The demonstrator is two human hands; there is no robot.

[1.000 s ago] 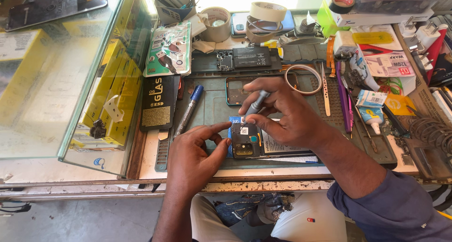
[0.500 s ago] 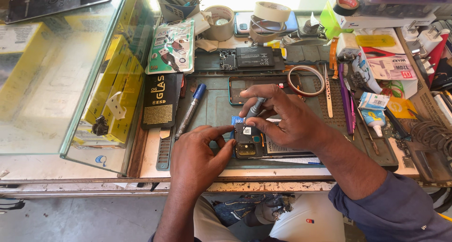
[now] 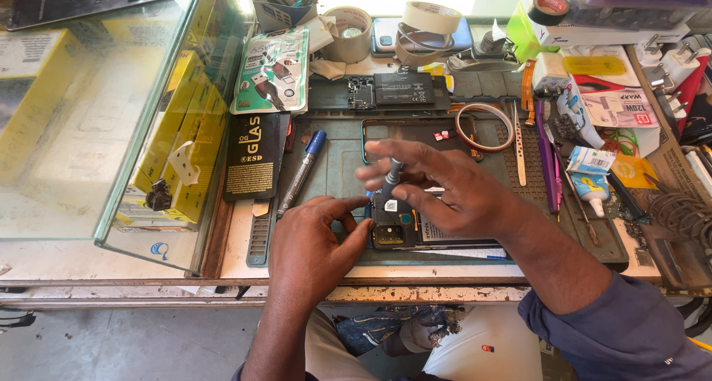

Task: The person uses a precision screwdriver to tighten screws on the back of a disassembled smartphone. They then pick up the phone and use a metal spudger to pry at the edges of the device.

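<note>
From the head camera, you work an opened phone (image 3: 397,229) lying near the front edge of the green repair mat (image 3: 337,162), its back cover off and its camera module and circuit board exposed. Your left hand (image 3: 315,244) braces the phone's left side, thumb and forefinger pinched against its edge. Your right hand (image 3: 445,192) is closed around a slim grey screwdriver (image 3: 391,177), held upright, tip down on the upper part of the board.

The phone looks light, flat and stiff, but bare inside it is likely fragile; the safe hold appears to be its outer frame, not the board. The screwdriver is thin and probably turns easily between fingertips.

A blue marker (image 3: 300,173) lies just left on the mat, tape rolls (image 3: 426,25) far behind, a glue tube (image 3: 593,192) to the right.
</note>
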